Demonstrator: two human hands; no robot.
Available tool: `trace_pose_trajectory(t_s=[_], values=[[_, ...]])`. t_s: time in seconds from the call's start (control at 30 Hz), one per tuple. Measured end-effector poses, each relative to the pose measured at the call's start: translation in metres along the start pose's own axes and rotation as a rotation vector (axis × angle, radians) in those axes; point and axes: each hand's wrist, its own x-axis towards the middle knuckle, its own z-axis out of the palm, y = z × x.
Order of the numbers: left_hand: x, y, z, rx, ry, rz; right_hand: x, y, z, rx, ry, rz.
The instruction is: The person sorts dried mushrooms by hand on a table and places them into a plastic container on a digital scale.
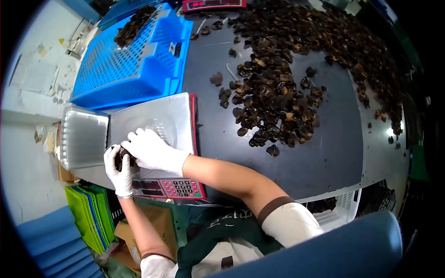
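Note:
My left hand (119, 167), in a white glove, is curled round a handful of dark wood ear mushrooms (121, 158) at the left edge of the scale's metal plate (178, 113). My right hand (150, 150), also gloved, reaches across the plate with its fingertips at the same mushrooms; whether it grips any is hidden. Beyond the right hand, a clear plastic tray (161, 127) lies on the plate. The scale's red keypad panel (178, 188) faces me below the hands.
Stacked clear trays (85, 139) stand left of the scale. An upturned blue crate (116, 69), with mushrooms on top, is behind it. A large mushroom heap (278, 102) spreads over the dark table (333, 157). Another red scale (214, 4) sits at the back. Green crates (92, 217) stand below left.

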Motion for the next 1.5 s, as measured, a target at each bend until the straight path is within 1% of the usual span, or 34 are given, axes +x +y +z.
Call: trace_pose_trajectory(t_s=[0.03, 0.07, 0.13, 0.17, 0.2, 0.27, 0.33, 0.37, 0.4, 0.43, 0.47, 0.53, 0.57, 0.6, 0.63, 0.7, 0.73, 0.77, 0.8, 0.83, 0.87, 0.93, 0.97, 1.03, 1.07, 1.1, 1.13, 1.2, 1.27, 1.33, 1.4, 1.47, 1.5], values=[[0.001, -0.005, -0.002, 0.118, -0.091, -0.086, -0.002, 0.002, -0.003, -0.052, -0.062, 0.027], [-0.001, -0.012, -0.003, 0.264, -0.166, -0.076, -0.004, 0.002, -0.006, -0.06, -0.059, 0.038], [0.001, -0.018, -0.003, 0.278, -0.193, -0.052, -0.007, -0.005, -0.022, -0.118, -0.063, 0.061], [0.002, -0.022, -0.004, 0.204, -0.198, -0.039, -0.01, -0.008, -0.027, -0.078, -0.068, 0.07], [0.003, -0.023, -0.004, 0.099, -0.186, -0.057, -0.018, -0.008, -0.034, -0.048, 0.01, 0.04], [0.006, -0.014, -0.006, 0.127, -0.148, -0.064, -0.036, -0.005, -0.06, 0.002, 0.157, 0.016], [0.004, -0.011, -0.009, 0.175, -0.072, -0.033, -0.068, 0.013, -0.092, -0.008, 0.246, 0.048], [0.003, -0.006, -0.01, 0.201, -0.042, -0.041, -0.091, 0.025, -0.101, -0.12, 0.31, 0.118], [0.002, -0.002, -0.011, 0.227, -0.011, -0.05, -0.114, 0.039, -0.121, -0.129, 0.222, 0.231], [-0.002, -0.002, -0.008, 0.194, 0.069, -0.072, -0.141, 0.055, -0.126, -0.297, 0.311, 0.298], [-0.003, 0.009, -0.005, 0.2, 0.164, -0.072, -0.17, 0.067, -0.132, -0.429, 0.308, 0.418], [-0.009, 0.05, 0.002, 0.294, 0.279, -0.022, -0.237, 0.079, -0.138, -0.582, 0.207, 0.517], [-0.015, 0.068, 0.015, 0.131, 0.354, 0.041, -0.27, 0.083, -0.131, -0.514, 0.163, 0.486], [-0.018, 0.091, 0.029, 0.098, 0.326, 0.214, -0.293, 0.076, -0.13, -0.443, 0.118, 0.452], [-0.026, 0.121, 0.044, 0.064, 0.249, 0.267, -0.316, 0.064, -0.13, -0.391, 0.056, 0.463], [-0.046, 0.162, 0.078, -0.018, 0.022, 0.274, -0.338, 0.033, -0.142, -0.342, -0.041, 0.477], [-0.049, 0.185, 0.093, -0.111, -0.161, 0.291, -0.349, 0.027, -0.144, -0.36, -0.027, 0.461], [-0.054, 0.194, 0.111, -0.101, -0.282, 0.297, -0.353, 0.025, -0.151, -0.385, 0.011, 0.494], [-0.056, 0.2, 0.137, -0.141, -0.329, 0.312, -0.356, 0.022, -0.156, -0.407, 0.049, 0.529], [-0.057, 0.2, 0.163, -0.129, -0.331, 0.322, -0.354, 0.027, -0.159, -0.443, 0.124, 0.58], [-0.053, 0.199, 0.189, -0.141, -0.314, 0.303, -0.352, 0.038, -0.163, -0.408, 0.164, 0.628], [-0.037, 0.195, 0.234, -0.063, -0.293, 0.307, -0.333, 0.053, -0.172, -0.449, 0.153, 0.72], [-0.031, 0.194, 0.252, 0.038, -0.306, 0.301, -0.326, 0.061, -0.171, -0.484, 0.115, 0.698], [-0.025, 0.197, 0.269, 0.231, -0.408, 0.324, -0.319, 0.069, -0.162, -0.528, 0.04, 0.646], [-0.025, 0.196, 0.275, 0.322, -0.465, 0.351, -0.317, 0.066, -0.159, -0.482, 0.012, 0.595], [-0.026, 0.193, 0.275, 0.282, -0.439, 0.399, -0.317, 0.06, -0.16, -0.425, -0.016, 0.553], [-0.027, 0.19, 0.274, 0.21, -0.346, 0.441, -0.319, 0.052, -0.16, -0.366, -0.043, 0.513], [-0.031, 0.183, 0.264, 0.132, -0.338, 0.437, -0.339, 0.038, -0.147, -0.348, -0.03, 0.407], [-0.037, 0.182, 0.253, 0.115, -0.305, 0.45, -0.364, 0.023, -0.139, -0.333, 0.008, 0.36], [-0.052, 0.178, 0.236, -0.042, -0.197, 0.34, -0.394, 0.017, -0.137, -0.349, 0.133, 0.445], [-0.068, 0.177, 0.221, -0.128, -0.165, 0.261, -0.4, 0.02, -0.146, -0.339, 0.179, 0.597], [-0.087, 0.175, 0.211, -0.183, -0.229, 0.253, -0.388, 0.029, -0.152, -0.38, 0.218, 0.687], [-0.091, 0.181, 0.208, -0.171, -0.287, 0.277, -0.378, 0.036, -0.156, -0.382, 0.162, 0.676]])
